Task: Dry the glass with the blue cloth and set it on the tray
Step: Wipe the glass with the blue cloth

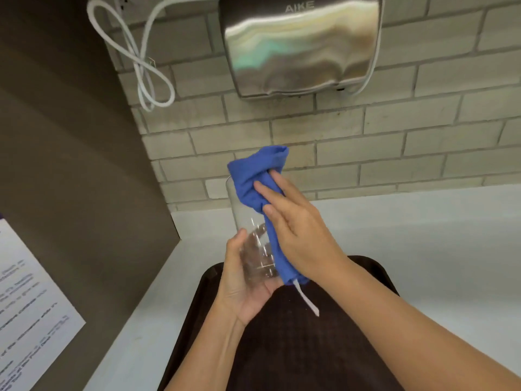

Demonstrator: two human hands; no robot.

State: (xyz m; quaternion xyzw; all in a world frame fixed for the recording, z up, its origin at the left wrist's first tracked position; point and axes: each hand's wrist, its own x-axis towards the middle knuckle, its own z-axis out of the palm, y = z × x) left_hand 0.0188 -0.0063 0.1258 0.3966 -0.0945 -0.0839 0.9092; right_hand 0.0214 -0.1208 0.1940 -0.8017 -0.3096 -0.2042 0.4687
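Glass [253, 244]: clear tumbler, held tilted above the near end of the tray, base toward the person, rim pointing away toward the wall. Not yet on the tray.

Left hand [244, 280]: cupped under the base of the glass, fingers [267, 286] curled round its lower wall, thumb along the near side. Closed on the glass.

Right hand [296, 224]: laid over the blue cloth [259, 179], fingers nearly straight and pressing the cloth against the side of the glass; thumb hidden behind the cloth, so how firmly it pinched could not be told.

Blue cloth: bunched, draped along the right side of the glass from past the rim down to the base. A white tag [306, 301] hung from its lower end over the tray.

Tray [296, 348]: dark brown, textured, lying on the white desk [423, 249], directly beneath both hands.

Other items: steel hand dryer [300, 43] on the brick wall, looped white cable [135, 55] to its left, printed notice [25, 306] on the left panel.

Risks, as judged: a wet glass gripped only at its base could slip if the cloth dragged hard. Cloth appeared outside only, so the inside might stay wet. Loose tag or cloth end could catch under the glass at set-down and tip it.
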